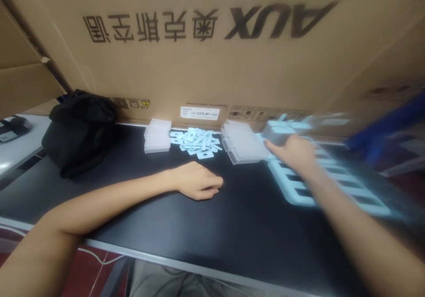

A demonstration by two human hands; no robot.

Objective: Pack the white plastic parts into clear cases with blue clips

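Note:
My left hand (pixel 199 182) rests on the black table top with its fingers curled in, and nothing shows in it. Behind it lies a heap of small light-blue plastic pieces (pixel 199 142), flat tags and thin strips among them. My right hand (pixel 297 153) is at a light-blue box (pixel 282 131), its thumb pointing left along the near side. Its other fingers are hidden and the hand is smeared, so I cannot tell whether it grips the box. Beneath that forearm is a light-blue slotted rack (pixel 295 190). Clear plastic cases (pixel 245 142) stand left of the box.
More translucent cases (pixel 157 136) stand left of the heap. A black cloth bag (pixel 79 133) sits at the table's left. A large cardboard carton (pixel 199 67) walls off the back. The table's pale front edge (pixel 159 261) runs close to my lap. Blue bars (pixel 388 124) stand at right.

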